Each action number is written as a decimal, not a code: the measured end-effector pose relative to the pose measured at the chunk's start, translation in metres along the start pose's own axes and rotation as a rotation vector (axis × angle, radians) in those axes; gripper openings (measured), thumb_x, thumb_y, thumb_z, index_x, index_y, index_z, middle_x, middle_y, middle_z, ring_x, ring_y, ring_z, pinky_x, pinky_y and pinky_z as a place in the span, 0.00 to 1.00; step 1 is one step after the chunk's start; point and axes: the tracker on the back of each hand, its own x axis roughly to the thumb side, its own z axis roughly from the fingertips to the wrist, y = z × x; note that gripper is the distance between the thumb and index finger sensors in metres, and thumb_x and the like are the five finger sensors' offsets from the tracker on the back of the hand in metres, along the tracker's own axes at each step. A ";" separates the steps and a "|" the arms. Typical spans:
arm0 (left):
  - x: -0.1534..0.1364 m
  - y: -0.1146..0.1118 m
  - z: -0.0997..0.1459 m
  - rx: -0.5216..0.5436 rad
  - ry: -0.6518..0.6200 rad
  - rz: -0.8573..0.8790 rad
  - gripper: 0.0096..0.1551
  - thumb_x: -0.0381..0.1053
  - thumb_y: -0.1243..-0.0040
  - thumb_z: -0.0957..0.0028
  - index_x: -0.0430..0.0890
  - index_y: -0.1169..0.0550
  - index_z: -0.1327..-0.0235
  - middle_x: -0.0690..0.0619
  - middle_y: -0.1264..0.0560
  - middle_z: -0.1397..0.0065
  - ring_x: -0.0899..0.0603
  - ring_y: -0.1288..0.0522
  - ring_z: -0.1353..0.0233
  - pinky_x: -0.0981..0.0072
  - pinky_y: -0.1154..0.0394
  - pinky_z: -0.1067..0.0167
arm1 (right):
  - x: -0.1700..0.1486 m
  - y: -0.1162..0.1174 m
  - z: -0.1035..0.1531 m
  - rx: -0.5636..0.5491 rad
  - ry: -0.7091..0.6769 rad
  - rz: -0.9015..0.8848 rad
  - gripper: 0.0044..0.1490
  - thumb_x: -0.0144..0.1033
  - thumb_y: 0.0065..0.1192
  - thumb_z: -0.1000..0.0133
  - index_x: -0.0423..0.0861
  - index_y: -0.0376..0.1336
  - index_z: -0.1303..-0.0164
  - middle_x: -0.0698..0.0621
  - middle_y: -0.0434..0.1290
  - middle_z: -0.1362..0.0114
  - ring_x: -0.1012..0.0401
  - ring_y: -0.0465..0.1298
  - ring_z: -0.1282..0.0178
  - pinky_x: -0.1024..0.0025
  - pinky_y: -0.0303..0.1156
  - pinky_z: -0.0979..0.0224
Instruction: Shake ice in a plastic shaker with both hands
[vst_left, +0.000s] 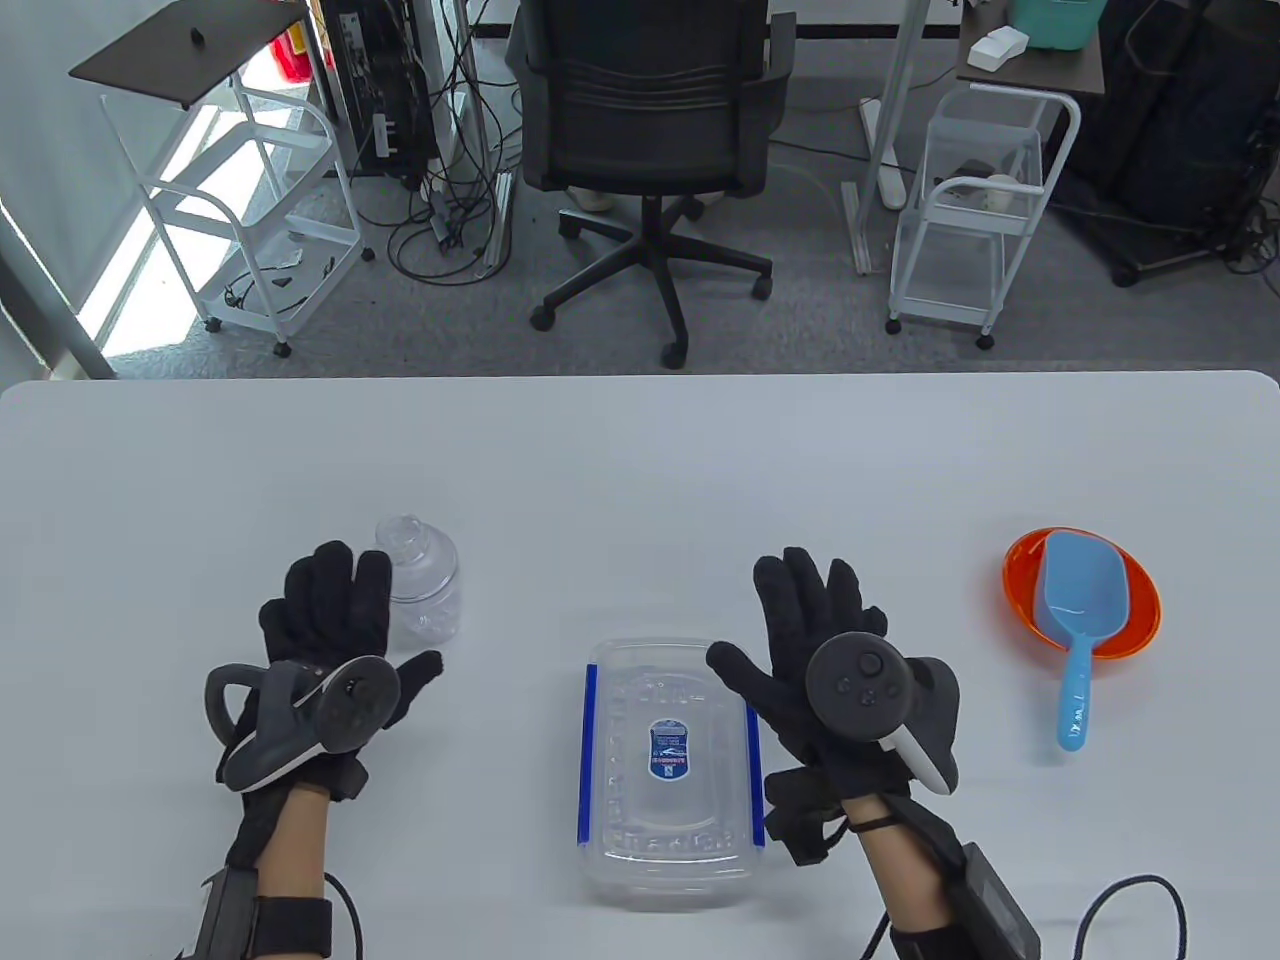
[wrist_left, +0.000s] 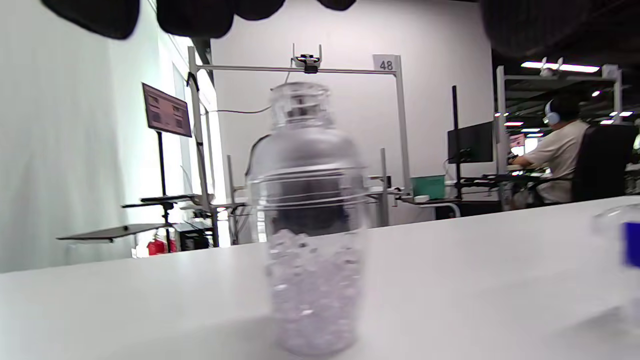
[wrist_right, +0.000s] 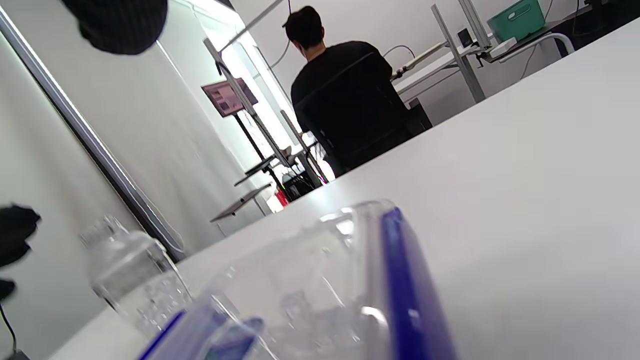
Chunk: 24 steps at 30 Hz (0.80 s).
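Note:
A clear plastic shaker (vst_left: 420, 580) with its lid on stands upright on the white table (vst_left: 640, 460), left of centre. It holds ice in its lower half, as the left wrist view (wrist_left: 310, 220) shows. It also shows in the right wrist view (wrist_right: 132, 272). My left hand (vst_left: 330, 640) lies flat with fingers spread just left of the shaker, not touching it. My right hand (vst_left: 810, 650) lies open and empty at the right edge of a clear lidded box (vst_left: 668, 770).
The clear box with blue clips sits at the table's front centre and appears close up in the right wrist view (wrist_right: 320, 300). An orange bowl (vst_left: 1085, 590) with a blue scoop (vst_left: 1078, 640) in it stands at the right. An office chair (vst_left: 650, 150) stands beyond the far edge.

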 end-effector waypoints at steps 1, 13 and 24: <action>0.012 0.003 0.001 0.002 -0.028 0.028 0.58 0.74 0.55 0.41 0.41 0.57 0.12 0.26 0.58 0.12 0.17 0.50 0.16 0.17 0.45 0.31 | -0.004 0.005 0.003 0.027 0.006 0.043 0.54 0.62 0.49 0.39 0.47 0.35 0.12 0.41 0.35 0.08 0.32 0.31 0.15 0.25 0.29 0.27; 0.102 -0.028 0.007 -0.185 -0.224 -0.053 0.58 0.77 0.60 0.40 0.42 0.58 0.11 0.25 0.58 0.11 0.15 0.53 0.17 0.15 0.45 0.33 | -0.015 0.025 0.024 0.084 -0.029 0.186 0.53 0.62 0.47 0.39 0.47 0.35 0.12 0.40 0.34 0.08 0.32 0.30 0.16 0.25 0.29 0.28; 0.102 -0.027 0.012 -0.119 -0.230 -0.017 0.58 0.76 0.60 0.40 0.41 0.57 0.12 0.25 0.57 0.12 0.14 0.53 0.18 0.16 0.46 0.32 | -0.014 0.026 0.024 0.079 -0.047 0.168 0.53 0.61 0.47 0.38 0.46 0.36 0.12 0.38 0.36 0.09 0.32 0.31 0.16 0.25 0.29 0.28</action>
